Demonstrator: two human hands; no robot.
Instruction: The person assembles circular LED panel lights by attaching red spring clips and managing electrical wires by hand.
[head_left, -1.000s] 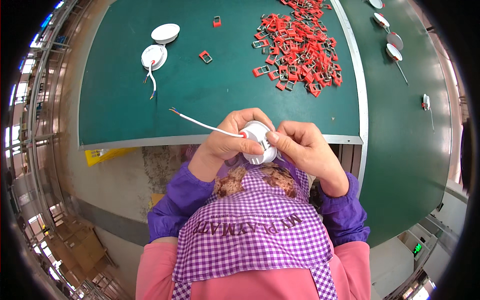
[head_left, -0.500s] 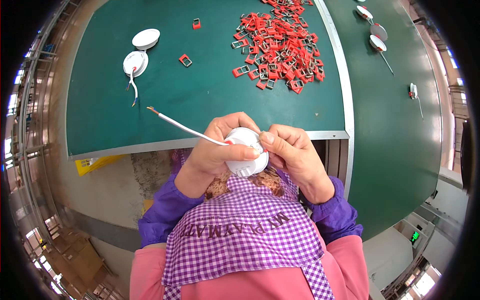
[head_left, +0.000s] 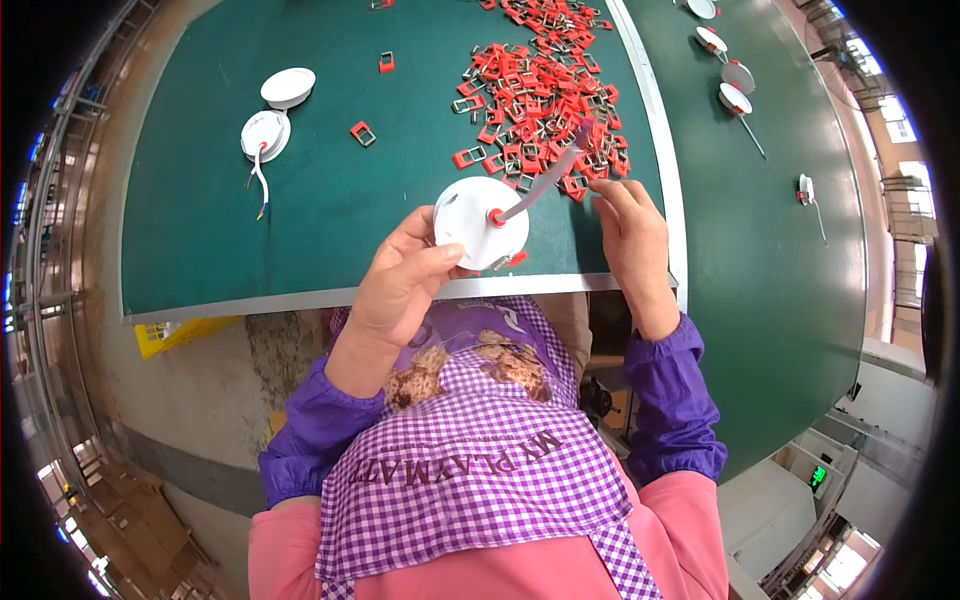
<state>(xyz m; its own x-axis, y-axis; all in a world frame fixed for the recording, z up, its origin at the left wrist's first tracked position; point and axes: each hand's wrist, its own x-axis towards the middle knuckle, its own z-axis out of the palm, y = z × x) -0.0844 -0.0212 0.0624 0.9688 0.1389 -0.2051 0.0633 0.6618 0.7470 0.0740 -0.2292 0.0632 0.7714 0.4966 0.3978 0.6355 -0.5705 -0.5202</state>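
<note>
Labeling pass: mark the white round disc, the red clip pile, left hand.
white round disc [head_left: 470, 215], head view, flat face.
red clip pile [head_left: 535, 85], head view, pile middle.
left hand [head_left: 400, 285], head view, back of hand.

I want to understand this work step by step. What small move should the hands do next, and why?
Probably the right hand should reach on to the pile of red clips and pick one up. The left hand holds the white round lamp above the table edge with only one red clip showing at its rim, and the right hand is open, empty, beside the pile.

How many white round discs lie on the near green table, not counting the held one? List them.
2: both at the table's far left, a plain disc and, just nearer, a wired disc. None seem hidden.
</note>
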